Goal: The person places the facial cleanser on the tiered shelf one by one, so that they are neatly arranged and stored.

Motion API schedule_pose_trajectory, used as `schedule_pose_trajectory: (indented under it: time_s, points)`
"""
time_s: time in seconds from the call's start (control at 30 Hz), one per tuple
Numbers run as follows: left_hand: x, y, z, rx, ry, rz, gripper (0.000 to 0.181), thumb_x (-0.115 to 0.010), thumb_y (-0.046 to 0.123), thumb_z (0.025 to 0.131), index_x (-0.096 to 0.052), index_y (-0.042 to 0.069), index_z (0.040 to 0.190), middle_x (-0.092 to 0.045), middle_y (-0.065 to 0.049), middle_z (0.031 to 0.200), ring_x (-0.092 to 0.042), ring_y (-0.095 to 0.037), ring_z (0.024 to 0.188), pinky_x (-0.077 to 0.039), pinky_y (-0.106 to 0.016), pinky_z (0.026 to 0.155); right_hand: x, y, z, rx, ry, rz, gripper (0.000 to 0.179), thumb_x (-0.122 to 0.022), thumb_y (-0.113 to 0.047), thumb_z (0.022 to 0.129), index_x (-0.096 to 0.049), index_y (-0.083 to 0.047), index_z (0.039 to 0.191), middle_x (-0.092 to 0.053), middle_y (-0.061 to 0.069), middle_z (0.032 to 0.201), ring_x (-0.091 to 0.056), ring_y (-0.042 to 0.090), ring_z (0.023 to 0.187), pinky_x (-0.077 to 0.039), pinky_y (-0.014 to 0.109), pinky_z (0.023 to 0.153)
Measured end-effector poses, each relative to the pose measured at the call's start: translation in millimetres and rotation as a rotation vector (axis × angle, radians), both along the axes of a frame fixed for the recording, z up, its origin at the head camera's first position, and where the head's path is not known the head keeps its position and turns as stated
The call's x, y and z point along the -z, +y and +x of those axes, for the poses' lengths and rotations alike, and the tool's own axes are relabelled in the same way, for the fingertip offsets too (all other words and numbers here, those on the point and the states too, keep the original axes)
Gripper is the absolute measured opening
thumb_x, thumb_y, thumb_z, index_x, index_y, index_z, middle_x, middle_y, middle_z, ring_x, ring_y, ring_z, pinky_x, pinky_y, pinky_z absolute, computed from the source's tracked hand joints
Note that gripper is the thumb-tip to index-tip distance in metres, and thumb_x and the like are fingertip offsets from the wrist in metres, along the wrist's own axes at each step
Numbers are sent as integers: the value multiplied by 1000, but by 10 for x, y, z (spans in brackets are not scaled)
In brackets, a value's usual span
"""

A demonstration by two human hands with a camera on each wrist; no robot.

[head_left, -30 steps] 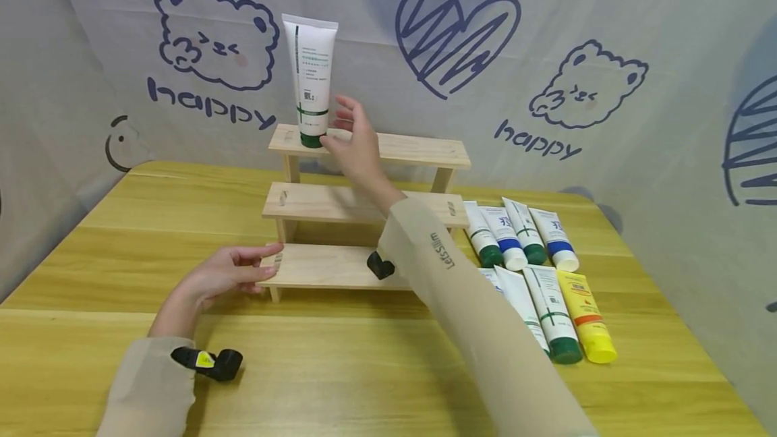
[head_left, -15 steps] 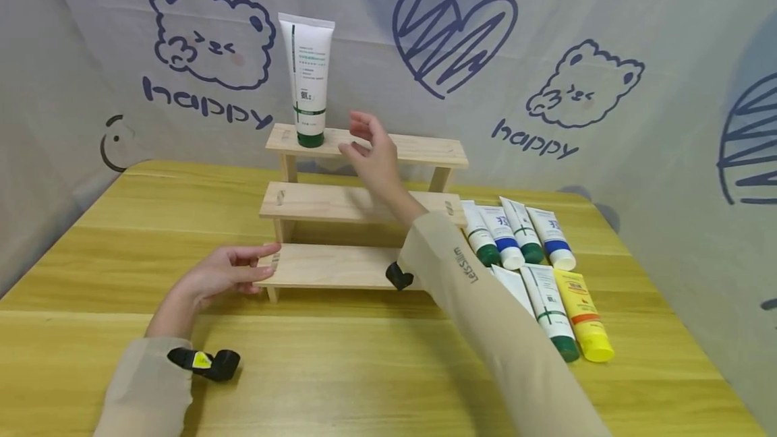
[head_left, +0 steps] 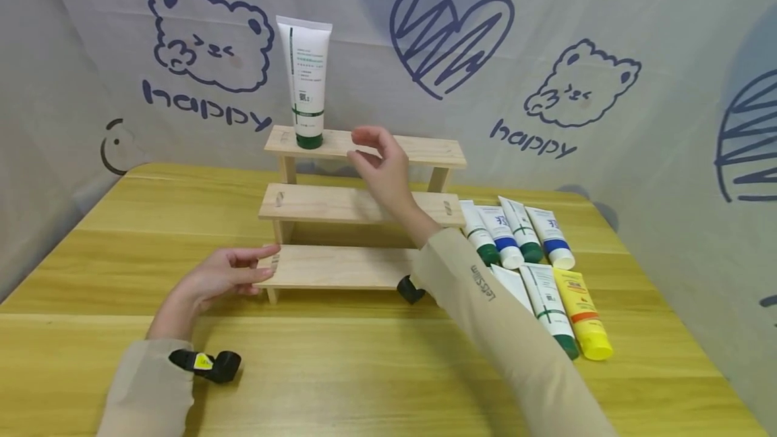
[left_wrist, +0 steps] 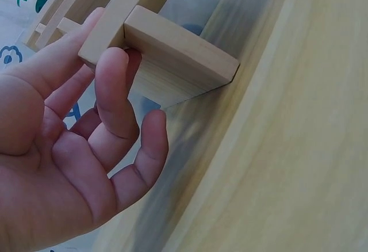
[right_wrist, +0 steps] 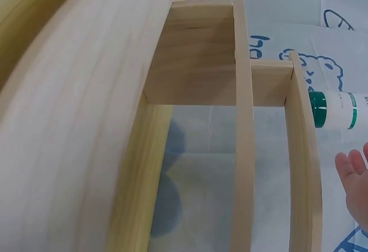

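Note:
A three-tier wooden display stand stands on the table. My left hand pinches the left end of its bottom step, the thumb and a finger on either side of the board in the left wrist view. On the left of the top step, a white squeeze tube with a dark green cap stands upright on its cap. My right hand is in the air in front of the top step, to the right of the tube and apart from it. Its fingers are loosely bent and hold nothing.
To the right of the stand lie two rows of tubes: several white ones with green or blue bands, such as a green-capped tube, and a yellow tube. Behind the table hangs a printed curtain.
My right hand has come away from the standing tube, moving right and slightly down. The tube stays upright on the top step. My left hand keeps its place on the bottom step.

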State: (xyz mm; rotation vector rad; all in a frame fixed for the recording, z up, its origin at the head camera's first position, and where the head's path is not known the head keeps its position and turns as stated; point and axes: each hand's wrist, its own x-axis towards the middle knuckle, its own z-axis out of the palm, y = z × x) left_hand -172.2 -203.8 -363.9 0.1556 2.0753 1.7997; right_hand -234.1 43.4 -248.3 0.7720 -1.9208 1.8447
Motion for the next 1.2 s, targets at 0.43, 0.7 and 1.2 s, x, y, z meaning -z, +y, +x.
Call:
schedule_pose_trajectory:
  time_s: [0.43, 0.7, 1.2]
  points:
    - [14, 1, -17, 10, 6, 2, 59, -66, 17, 82, -39, 0, 132, -31, -9, 100, -46, -10, 68, -50, -25, 66, 269, 317, -4, -20, -4, -13, 19, -59, 11, 80, -52, 13, 97, -54, 25, 102, -53, 35, 98, -45, 39, 85]
    - [-3, -3, 1, 14, 5, -15, 62, -66, 18, 82, -37, 0, 133, -33, -12, 105, -49, -10, 68, -50, -25, 66, 365, 528, 121, 15, 9, 11, 19, -59, 14, 78, -54, 15, 96, -56, 24, 100, -54, 30, 95, -46, 36, 83]
    - [-9, -9, -5, 20, -5, -23, 62, -66, 18, 82, -37, 0, 133, -33, -7, 87, -51, -12, 68, -50, -26, 65, 519, 962, 311, 68, -68, 8, 19, -57, 15, 78, -53, 16, 97, -55, 27, 99, -51, 42, 94, -48, 30, 79]
